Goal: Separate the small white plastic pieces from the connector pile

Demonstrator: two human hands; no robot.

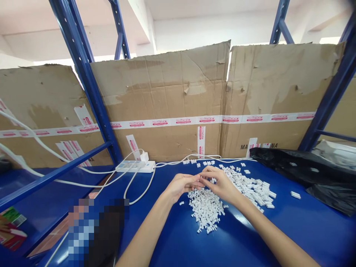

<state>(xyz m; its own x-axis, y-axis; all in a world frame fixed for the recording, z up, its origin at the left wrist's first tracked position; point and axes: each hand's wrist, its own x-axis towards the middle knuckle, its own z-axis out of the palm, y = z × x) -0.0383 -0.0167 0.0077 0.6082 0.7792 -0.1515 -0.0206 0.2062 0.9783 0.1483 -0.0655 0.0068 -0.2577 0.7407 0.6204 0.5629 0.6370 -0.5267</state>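
Both hands meet above the desk (172,241), fingertips touching or nearly so. The left hand (180,186) keeps a narrow grip, its thumb laid close along the fingers. The right hand (218,183) reaches in from the other side, thumb and forefinger drawn to a slim pinch at the left hand's fingertips. Anything between them is too small and covered to make out, so I cannot tell whether either grip is closed on a piece. Directly below and just nearer the person lies the pile of small white pieces (207,213). Beyond the right wrist spreads a heap of larger white blocks (257,190), with a black plastic bag (280,165) farther right. A white power strip (148,167) lies left of the hands.
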